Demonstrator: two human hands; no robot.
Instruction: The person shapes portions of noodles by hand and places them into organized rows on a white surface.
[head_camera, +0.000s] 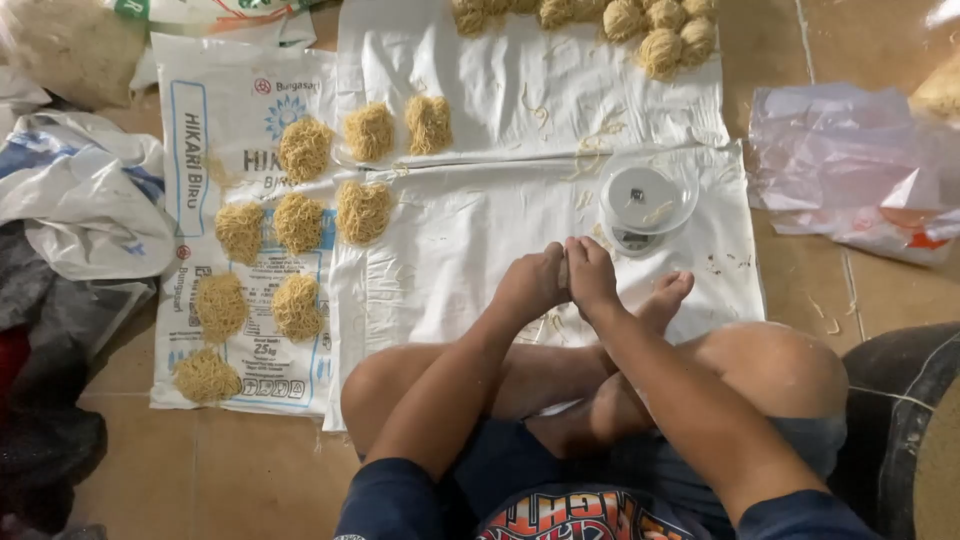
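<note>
I sit cross-legged on the floor. My left hand and my right hand are pressed together in front of my knees, fingers closed; a sliver of something pale shows between them, but what it is cannot be told. Just beyond them stands a small kitchen scale with a clear round bowl on top, holding a few noodle strands. Several round yellow noodle nests lie in rows on white sacks to the left. More noodle nests are grouped at the top.
A crumpled clear plastic bag lies on the tiles at the right. A pile of cloth and bags fills the left side. A heap of loose noodles sits at the top left. A dark round object is by my right knee.
</note>
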